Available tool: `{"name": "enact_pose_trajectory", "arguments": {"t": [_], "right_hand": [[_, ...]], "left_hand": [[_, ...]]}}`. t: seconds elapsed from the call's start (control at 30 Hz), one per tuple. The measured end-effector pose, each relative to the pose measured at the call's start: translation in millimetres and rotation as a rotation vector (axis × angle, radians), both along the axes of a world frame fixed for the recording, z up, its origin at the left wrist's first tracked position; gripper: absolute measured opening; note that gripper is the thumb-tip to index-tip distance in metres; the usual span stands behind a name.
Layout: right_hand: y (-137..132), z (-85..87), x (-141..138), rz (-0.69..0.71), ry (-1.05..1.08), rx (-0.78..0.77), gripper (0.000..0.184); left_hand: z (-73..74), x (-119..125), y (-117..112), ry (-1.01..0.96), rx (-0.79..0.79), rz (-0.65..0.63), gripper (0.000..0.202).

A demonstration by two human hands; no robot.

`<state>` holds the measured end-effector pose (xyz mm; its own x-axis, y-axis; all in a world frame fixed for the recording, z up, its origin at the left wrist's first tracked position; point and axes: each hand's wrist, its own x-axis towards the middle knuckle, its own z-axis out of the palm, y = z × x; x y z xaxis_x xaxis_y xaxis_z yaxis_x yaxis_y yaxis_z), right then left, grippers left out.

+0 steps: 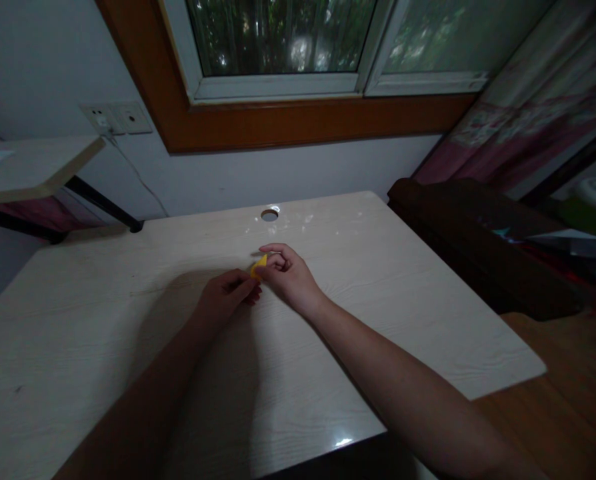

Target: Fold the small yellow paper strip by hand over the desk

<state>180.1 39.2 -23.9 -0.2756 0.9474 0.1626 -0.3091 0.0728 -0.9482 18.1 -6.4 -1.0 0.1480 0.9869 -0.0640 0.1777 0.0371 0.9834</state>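
Note:
A small yellow piece point(259, 266), thin and folded-looking like paper, is held between my two hands above the middle of the desk. My left hand point(229, 291) pinches its lower left end between thumb and fingers. From the other side, my right hand point(292, 275) grips it with the thumb against the bent fingers, the index finger stretched out beyond it. Fingers cover part of the piece, so its full shape cannot be made out.
The pale wood-grain desk point(378, 293) has a round cable hole point(269, 215) near its back edge. A raised shelf point(38, 163) on black legs stands at the left. Behind are a window, a wall socket point(118, 119) with a cable, and a curtain point(508, 127). Dark wooden furniture point(458, 233) is at the right.

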Motion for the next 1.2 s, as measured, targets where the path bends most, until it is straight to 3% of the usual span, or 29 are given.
{"name": "enact_pose_trajectory", "arguments": {"t": [0.47,0.87,1.2], "right_hand": [[-8.4,2.5,-4.3,-0.033,0.022,0.067,0.032],[-5.2,8.0,-2.3,-0.062,0.079,-0.054,0.033],[-4.2,3.0,-4.1,-0.005,0.027,0.009,0.04]], "left_hand": [[1.5,1.5,-0.8,0.057,0.017,-0.031,0.025],[5.1,0.3,-1.7,0.025,0.009,0.061,0.025],[-1.5,-2.9,1.6,0.022,0.002,0.041,0.027]]}}
